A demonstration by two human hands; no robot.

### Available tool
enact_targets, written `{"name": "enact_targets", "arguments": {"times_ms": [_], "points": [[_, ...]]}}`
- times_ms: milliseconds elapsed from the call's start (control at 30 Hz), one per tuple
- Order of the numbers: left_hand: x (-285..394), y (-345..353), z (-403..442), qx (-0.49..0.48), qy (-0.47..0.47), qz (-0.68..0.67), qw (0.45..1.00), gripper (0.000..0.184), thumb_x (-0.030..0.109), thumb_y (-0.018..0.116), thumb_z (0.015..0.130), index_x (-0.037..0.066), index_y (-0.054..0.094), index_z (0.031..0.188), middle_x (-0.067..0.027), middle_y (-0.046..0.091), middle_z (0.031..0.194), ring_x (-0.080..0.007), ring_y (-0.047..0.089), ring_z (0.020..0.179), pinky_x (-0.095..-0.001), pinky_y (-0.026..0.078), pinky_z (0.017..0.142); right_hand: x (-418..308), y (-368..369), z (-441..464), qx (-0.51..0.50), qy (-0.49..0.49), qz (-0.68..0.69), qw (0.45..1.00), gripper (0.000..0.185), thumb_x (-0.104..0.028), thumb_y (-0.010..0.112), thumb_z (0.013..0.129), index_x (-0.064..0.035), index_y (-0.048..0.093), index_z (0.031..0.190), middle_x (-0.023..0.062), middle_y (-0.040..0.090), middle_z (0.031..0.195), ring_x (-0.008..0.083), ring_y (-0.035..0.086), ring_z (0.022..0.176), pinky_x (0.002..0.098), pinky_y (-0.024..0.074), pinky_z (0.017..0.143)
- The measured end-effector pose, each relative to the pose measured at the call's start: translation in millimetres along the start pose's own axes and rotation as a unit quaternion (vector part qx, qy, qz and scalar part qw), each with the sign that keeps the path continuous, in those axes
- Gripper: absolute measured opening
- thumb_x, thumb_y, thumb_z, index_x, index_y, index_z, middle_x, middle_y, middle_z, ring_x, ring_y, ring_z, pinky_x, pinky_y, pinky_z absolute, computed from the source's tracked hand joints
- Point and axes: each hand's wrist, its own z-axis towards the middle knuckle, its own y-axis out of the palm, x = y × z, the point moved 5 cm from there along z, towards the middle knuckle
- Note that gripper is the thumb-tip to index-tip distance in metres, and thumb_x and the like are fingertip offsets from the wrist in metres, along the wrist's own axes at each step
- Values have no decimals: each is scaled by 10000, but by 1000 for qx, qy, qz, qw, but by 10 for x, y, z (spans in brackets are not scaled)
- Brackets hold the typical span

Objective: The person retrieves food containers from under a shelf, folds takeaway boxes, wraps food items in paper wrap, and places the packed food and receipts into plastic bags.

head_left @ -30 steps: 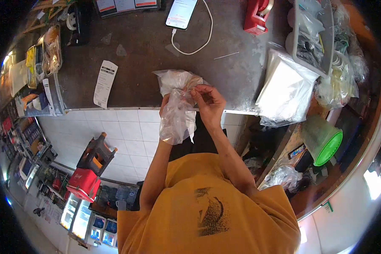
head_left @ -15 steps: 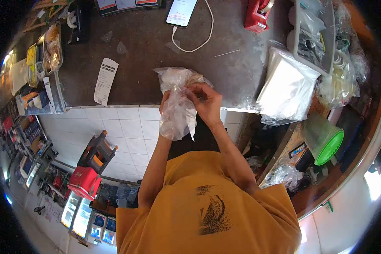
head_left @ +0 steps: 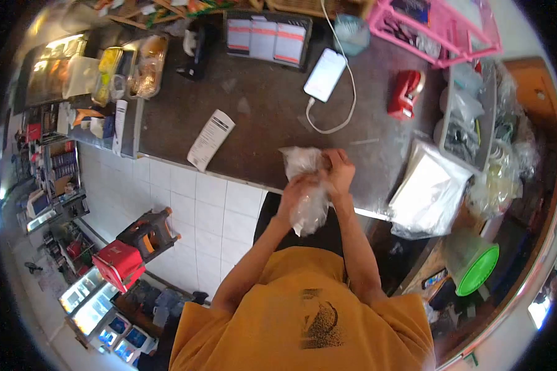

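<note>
A clear, crumpled plastic bag [head_left: 310, 213] is bunched between my hands at the table's front edge; what it contains I cannot make out. My left hand [head_left: 295, 190] is closed around the bag's middle from the left side. On the other side my right hand [head_left: 338, 174] is closed at the bag's gathered part, its fingertips partly hidden and a little blurred. A printed receipt [head_left: 211, 141] lies on the dark table to the left of them. Beyond my hands, a phone [head_left: 325, 75] rests with a white cable [head_left: 353, 102] plugged in.
At the right lie a stack of clear plastic bags [head_left: 428, 190], a grey basket [head_left: 490, 123] and a red tape dispenser [head_left: 404, 96]. A pink basket [head_left: 442, 62] stands at the back right. Plastic containers [head_left: 147, 71] are at the far left. A green-rimmed bin [head_left: 478, 270] sits below the table.
The view has turned and shifted, so the table items appear lower and more of the back shows. My left hand has come up onto the bag's front; both hands still grip it.
</note>
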Motion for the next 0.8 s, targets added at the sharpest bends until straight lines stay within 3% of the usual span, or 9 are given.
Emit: {"name": "enact_targets", "arguments": {"times_ms": [67, 200, 300, 400, 433, 533, 633, 700, 800], "points": [[397, -290, -86, 48, 35, 54, 997, 432, 77, 575, 841, 150, 636, 1262, -126, 496, 1458, -370, 474, 1307, -440, 387, 1114, -130, -79, 37, 1, 15, -35, 999, 212, -71, 695, 722, -103, 696, 931, 129, 662, 878, 379, 658, 783, 460, 538, 689], [451, -583, -693, -127, 83, -2, 988, 536, 95, 653, 797, 220, 617, 1316, -127, 308, 1600, -388, 452, 1338, -449, 418, 1091, -21, -340, 404, 43, 30, -96, 994, 162, -102, 700, 800, -56, 717, 955, 162, 705, 925, 355, 695, 815, 429, 551, 693], [127, -1307, -862, -89, 55, -43, 994, 584, 35, 695, 743, 186, 625, 1303, -131, 404, 1548, -364, 493, 1311, -447, 445, 1063, -1020, -304, 911, 58, 54, 62, 995, 180, -138, 708, 848, -25, 715, 988, 171, 714, 936, 302, 712, 822, 393, 553, 710], [-356, -2088, -611, 41, -7, -86, 995, 585, -36, 670, 708, 146, 652, 1263, -129, 573, 1398, -342, 551, 1249, -435, 467, 1024, -1959, 616, 1316, -35, 0, 145, 989, 207, -184, 702, 888, -32, 712, 1028, 172, 724, 949, 268, 718, 848, 360, 549, 766], [-591, -2340, -480, 153, -7, -135, 979, 466, -49, 621, 732, 92, 691, 1171, -119, 686, 1212, -318, 626, 1139, -398, 497, 951, -2111, 1029, 1460, -61, -27, 129, 989, 243, -211, 710, 903, -54, 715, 1089, 107, 743, 987, 172, 703, 861, 310, 539, 712], [-1660, -2833, -60, 259, -133, -163, 943, 192, 18, 568, 910, 29, 691, 1058, -112, 710, 1036, -184, 668, 986, -312, 501, 887, -2104, 2533, 1962, -175, 170, 290, 925, 388, -378, 701, 915, -13, 722, 1046, 103, 709, 840, 133, 666, 841, 301, 513, 765], [-2529, -3183, 532, 329, -232, -397, 825, 239, 196, 543, 989, 25, 683, 1079, -70, 707, 1015, -166, 660, 948, -304, 503, 861, -2073, 3361, 2353, -146, 233, 173, 946, 444, -441, 710, 898, -1, 747, 948, 94, 697, 801, 112, 638, 812, 296, 490, 751], [-3009, -3290, 837, 263, -318, -458, 788, 327, 293, 517, 1014, 25, 655, 1140, -76, 699, 1060, -184, 656, 997, -312, 501, 877, -1973, 3705, 2493, -98, 280, 109, 949, 453, -458, 716, 887, -7, 760, 888, 91, 707, 808, 110, 635, 797, 303, 487, 732], [-3715, -3182, 1146, 138, -297, -477, 815, 330, 252, 454, 1007, 11, 654, 1112, -83, 708, 1082, -158, 641, 983, -305, 492, 837, -2132, 3731, 2559, -35, 293, 122, 948, 465, -458, 708, 890, -3, 764, 813, 98, 718, 822, 116, 637, 783, 313, 490, 726]]}}
